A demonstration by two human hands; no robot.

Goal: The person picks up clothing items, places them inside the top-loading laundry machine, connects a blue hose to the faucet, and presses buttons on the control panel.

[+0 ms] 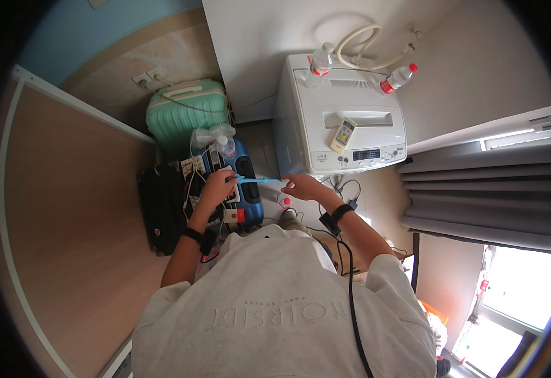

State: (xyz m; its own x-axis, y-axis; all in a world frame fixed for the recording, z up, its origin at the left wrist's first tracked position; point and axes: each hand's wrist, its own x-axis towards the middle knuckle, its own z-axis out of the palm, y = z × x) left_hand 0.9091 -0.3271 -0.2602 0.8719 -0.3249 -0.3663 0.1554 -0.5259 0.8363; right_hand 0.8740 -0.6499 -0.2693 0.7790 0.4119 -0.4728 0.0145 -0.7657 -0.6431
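A thin light-blue strip (256, 180) stretches sideways between my two hands, in front of my chest. I cannot make out exactly what kind of thing it is. My left hand (216, 188) is closed around its left end. The fingertips of my right hand (302, 187) pinch at its right end. Beneath my left hand lies a blue suitcase (248, 194) with a white keyboard (193, 166), cables and a red-and-white packet (234, 216) on it. The front of the white washing machine (332, 160) is just beyond my right hand.
A remote control (343, 135) and two plastic bottles (318, 66) (398, 79) are on the washer. A mint-green suitcase (187, 110) stands behind the blue one, a black bag (158, 208) beside it. Cables trail near my right forearm; a grey curtain (483, 195) hangs at right.
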